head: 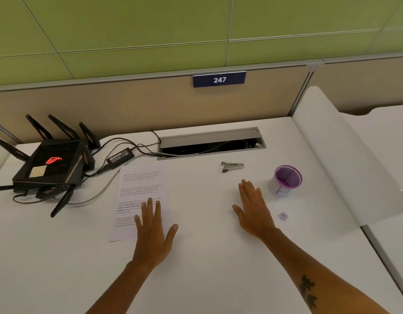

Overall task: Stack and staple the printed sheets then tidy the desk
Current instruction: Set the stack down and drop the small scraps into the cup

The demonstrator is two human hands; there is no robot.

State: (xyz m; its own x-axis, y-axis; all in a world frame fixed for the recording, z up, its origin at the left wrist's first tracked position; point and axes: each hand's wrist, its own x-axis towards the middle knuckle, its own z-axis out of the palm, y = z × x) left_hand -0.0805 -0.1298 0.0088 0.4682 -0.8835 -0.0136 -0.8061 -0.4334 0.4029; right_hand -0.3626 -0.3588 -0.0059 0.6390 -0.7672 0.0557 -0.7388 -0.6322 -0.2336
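Printed sheets [142,189] lie in one pile on the white desk, left of centre. My left hand [154,232] rests flat on the pile's lower right part, fingers spread, holding nothing. My right hand [255,211] lies flat and open on the bare desk to the right, apart from the sheets. A small metal stapler [232,166] sits farther back, beyond my right hand and not touched. A purple-and-white pen cup [285,181] stands upright just right of my right hand.
A black router [53,164] with antennas, a power brick [120,155] and cables fill the back left. An open cable tray [209,143] is set into the desk at the back. A white divider panel [345,159] bounds the right side. A small purple mark [282,215] is on the desk.
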